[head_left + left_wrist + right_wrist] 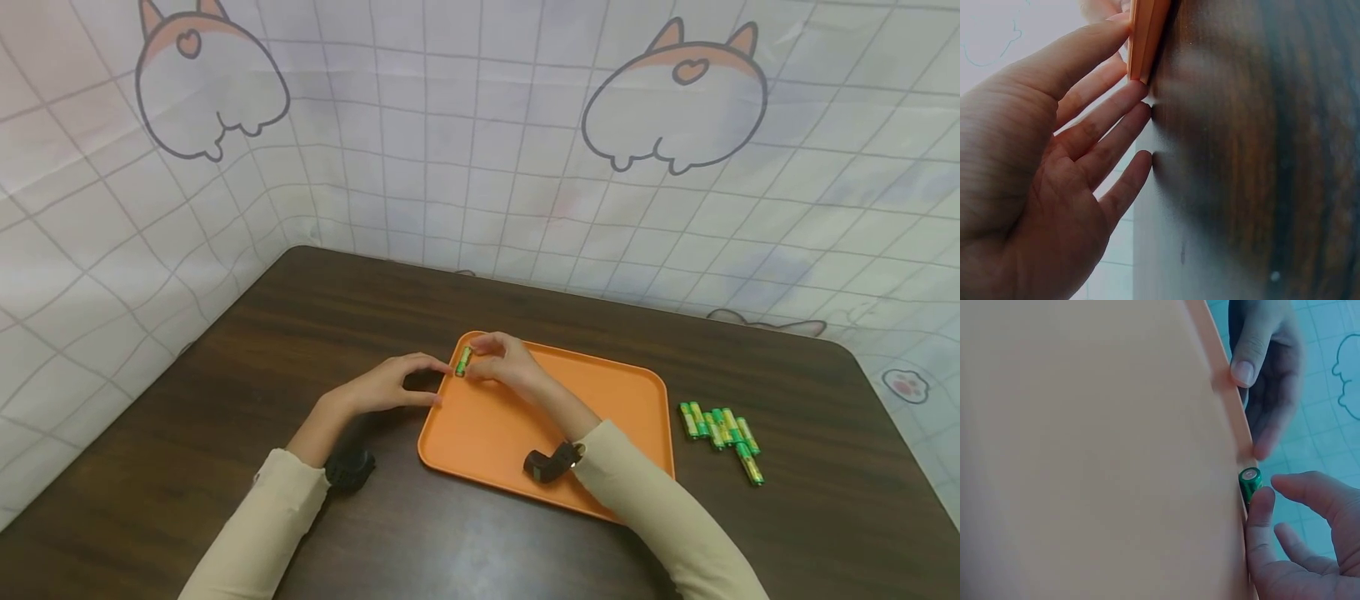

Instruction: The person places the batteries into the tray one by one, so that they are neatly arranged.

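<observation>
A green and yellow battery lies in the far left corner of an orange tray. My right hand is bent over the tray beside this battery. In the right wrist view, one of its fingertips overlaps the battery, while another stands slightly apart from it. My left hand is at the tray's left rim with fingers spread and fairly straight. From the left wrist view, its thumb and a finger touch the orange rim, and its lower fingertips rest against the dark tabletop.
Several green and yellow batteries lie loosely grouped on the dark wooden table, right of the tray. A dark wrist device hangs over the tray under the right forearm; another sits at the left wrist. Patterned white cloth stands behind the table.
</observation>
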A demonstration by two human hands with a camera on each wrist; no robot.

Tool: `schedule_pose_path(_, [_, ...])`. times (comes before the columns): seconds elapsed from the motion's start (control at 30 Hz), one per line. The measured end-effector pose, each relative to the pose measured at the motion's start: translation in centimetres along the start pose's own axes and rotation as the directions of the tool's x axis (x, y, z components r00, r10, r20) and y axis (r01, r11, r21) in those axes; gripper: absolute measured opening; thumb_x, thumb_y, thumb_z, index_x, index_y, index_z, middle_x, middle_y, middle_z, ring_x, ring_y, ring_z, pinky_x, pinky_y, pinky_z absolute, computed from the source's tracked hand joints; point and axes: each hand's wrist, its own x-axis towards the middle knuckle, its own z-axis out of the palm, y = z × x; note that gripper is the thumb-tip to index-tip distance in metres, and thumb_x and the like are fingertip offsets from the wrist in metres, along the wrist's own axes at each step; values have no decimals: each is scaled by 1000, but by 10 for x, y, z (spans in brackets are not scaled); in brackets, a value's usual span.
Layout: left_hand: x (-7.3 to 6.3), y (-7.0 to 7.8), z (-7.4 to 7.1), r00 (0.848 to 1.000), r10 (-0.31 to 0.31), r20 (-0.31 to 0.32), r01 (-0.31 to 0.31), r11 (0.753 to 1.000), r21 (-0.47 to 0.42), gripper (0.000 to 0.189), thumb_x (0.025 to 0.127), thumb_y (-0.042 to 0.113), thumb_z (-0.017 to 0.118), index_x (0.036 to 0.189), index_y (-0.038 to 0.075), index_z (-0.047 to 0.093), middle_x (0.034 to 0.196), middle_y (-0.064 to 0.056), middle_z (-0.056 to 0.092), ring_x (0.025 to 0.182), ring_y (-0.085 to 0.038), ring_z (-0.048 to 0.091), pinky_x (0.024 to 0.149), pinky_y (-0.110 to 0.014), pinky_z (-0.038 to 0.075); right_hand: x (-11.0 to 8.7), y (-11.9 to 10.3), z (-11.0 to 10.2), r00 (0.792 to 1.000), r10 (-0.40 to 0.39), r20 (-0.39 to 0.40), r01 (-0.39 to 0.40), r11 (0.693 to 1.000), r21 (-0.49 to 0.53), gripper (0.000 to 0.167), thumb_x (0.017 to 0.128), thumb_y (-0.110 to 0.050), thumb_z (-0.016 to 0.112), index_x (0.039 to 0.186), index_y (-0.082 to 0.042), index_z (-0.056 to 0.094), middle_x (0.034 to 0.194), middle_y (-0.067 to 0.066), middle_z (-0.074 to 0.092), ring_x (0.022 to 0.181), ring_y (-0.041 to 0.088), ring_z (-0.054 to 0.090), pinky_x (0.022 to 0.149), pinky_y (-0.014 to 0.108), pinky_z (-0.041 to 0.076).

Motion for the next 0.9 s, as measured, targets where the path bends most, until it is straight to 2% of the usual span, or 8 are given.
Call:
schedule_pose_path(0.2, [-2, -2, -2, 1000, -7, -1, 7, 1000, -9, 50, 91, 27, 71, 135, 8, 57, 138, -12, 54, 132, -32, 44, 108, -53, 36, -2, 0, -1, 1000, -4, -9, 4, 1000, 16, 53, 84, -3, 70, 132, 4, 51, 130, 21, 52, 120, 31, 50, 86, 30, 54])
schedule_pose_path(0.43, [-3, -5, -3, 1000, -7, 3, 7, 1000, -10, 50, 91, 28, 71, 135, 9, 57, 138, -12, 54, 132, -32, 45, 107, -53, 37, -9, 0, -7, 1000, -16, -9, 16, 999, 35, 50, 85, -1, 70, 131, 3, 52, 128, 21, 53, 111, 28, 56, 84, 32, 55])
schedule_pose_path(0.73, [-4, -9, -4, 1000, -20, 5, 20, 1000, -24, 51, 90, 30, 73, 135, 12, 58, 138, -9, 54, 132, -30, 45, 108, -52, 37, -19, -1, -16, 999, -23, 48, 20, 998, 66, 47, 85, 5, 68, 129, 8, 53, 124, 23, 53, 96, 20, 62, 82, 35, 57])
schedule_pose_path(0.9, [-5, -9, -7, 1000, -14, 4, 14, 1000, -23, 51, 90, 31, 72, 135, 12, 57, 138, -9, 53, 132, -31, 45, 108, -53, 37, -23, 0, -22, 998, -27, 51, 24, 998, 57, 43, 86, 4, 67, 128, 8, 55, 124, 23, 55, 91, 18, 65, 80, 36, 57])
